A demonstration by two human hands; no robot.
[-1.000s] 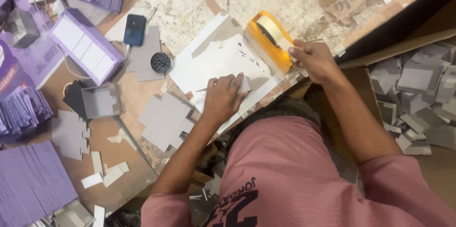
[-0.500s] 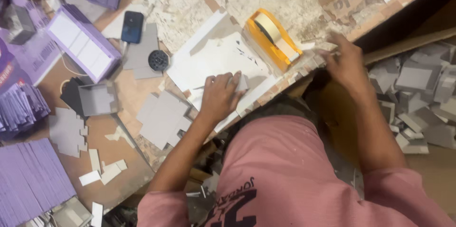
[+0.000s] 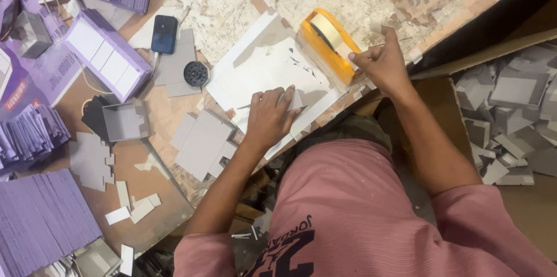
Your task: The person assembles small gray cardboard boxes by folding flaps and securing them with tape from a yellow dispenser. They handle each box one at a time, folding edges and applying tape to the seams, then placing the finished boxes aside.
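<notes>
Left hand [image 3: 270, 117] flat, fingers spread, pressing a small grey card piece [image 3: 295, 101] onto white sheets [image 3: 261, 71] near the table [image 3: 174, 120] edge. Right hand [image 3: 380, 65] pinching tape at the yellow tape dispenser [image 3: 328, 42], just beside the sheets. Black phone [image 3: 164, 34] well apart.

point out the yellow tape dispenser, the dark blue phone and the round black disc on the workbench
yellow tape dispenser [image 3: 322, 51], head view, on its yellow side wall
dark blue phone [image 3: 164, 34], head view, middle of its back
round black disc [image 3: 196, 73], head view, its centre
</notes>
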